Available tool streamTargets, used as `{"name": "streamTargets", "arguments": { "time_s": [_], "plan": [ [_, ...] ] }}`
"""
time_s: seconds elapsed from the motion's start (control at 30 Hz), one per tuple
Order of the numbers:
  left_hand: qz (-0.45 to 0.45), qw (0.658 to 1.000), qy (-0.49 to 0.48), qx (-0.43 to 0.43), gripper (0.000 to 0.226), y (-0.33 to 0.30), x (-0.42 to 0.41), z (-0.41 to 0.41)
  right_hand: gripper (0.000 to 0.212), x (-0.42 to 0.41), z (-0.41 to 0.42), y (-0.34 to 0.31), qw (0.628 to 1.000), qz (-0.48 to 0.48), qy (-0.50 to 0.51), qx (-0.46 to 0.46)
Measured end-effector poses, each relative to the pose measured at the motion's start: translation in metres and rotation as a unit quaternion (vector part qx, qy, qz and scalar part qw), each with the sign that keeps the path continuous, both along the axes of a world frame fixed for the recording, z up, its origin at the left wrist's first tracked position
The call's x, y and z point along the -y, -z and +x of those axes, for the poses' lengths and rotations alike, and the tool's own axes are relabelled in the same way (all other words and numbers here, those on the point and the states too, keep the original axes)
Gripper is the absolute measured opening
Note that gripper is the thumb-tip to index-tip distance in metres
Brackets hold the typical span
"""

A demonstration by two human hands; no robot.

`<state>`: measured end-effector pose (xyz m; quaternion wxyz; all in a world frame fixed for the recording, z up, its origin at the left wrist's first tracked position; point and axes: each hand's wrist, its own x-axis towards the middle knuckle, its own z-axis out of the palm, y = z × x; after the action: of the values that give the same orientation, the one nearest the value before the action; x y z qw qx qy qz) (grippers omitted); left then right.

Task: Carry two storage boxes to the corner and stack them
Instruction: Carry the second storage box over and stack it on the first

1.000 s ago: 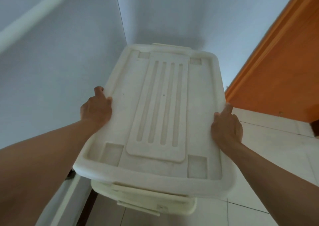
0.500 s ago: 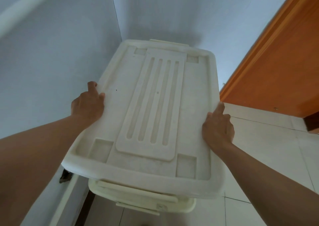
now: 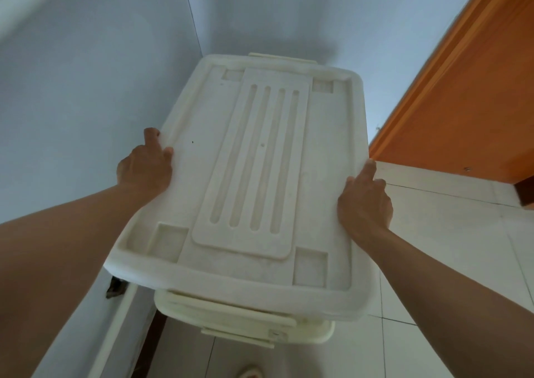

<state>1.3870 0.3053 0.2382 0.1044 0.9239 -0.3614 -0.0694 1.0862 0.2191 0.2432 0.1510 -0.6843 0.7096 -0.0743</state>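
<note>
The upper storage box [image 3: 260,181], white with a ribbed lid, is the landmark here. To its left a pale blue wall [image 3: 86,103] runs back to the corner just behind the box's far end. The left hand [image 3: 144,165] grips the box's left rim about halfway along, thumb on the lid's edge and fingers curled under out of sight, closed on the box. Below the near end of this box, the lower storage box [image 3: 245,324] shows its rim and a latch; the upper one sits over it, though whether it rests fully down cannot be told. On the right rim the right hand [image 3: 365,201] clamps the same way, thumb up along the edge. Right of the box lie white floor tiles [image 3: 448,247], and beyond them an orange door [image 3: 462,103].
</note>
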Motion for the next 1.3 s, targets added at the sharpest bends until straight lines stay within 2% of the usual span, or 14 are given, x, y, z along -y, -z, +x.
{"name": "streamTargets", "arguments": {
  "time_s": [0.7, 1.1, 1.3],
  "plan": [
    [0.003, 1.0, -0.004, -0.004, 0.043, 0.005, -0.007, 0.011, 0.046, -0.003, 0.009, 0.003, 1.0, -0.008, 0.006, -0.006],
    [0.046, 0.999, -0.018, -0.01, 0.06, -0.001, -0.007, -0.004, 0.066, 0.0, 0.008, 0.005, 1.0, 0.005, 0.006, 0.008],
    [0.036, 0.999, -0.018, 0.027, 0.067, -0.008, -0.006, -0.025, 0.069, -0.002, 0.008, 0.0, 0.997, -0.049, -0.05, -0.033]
  ]
}}
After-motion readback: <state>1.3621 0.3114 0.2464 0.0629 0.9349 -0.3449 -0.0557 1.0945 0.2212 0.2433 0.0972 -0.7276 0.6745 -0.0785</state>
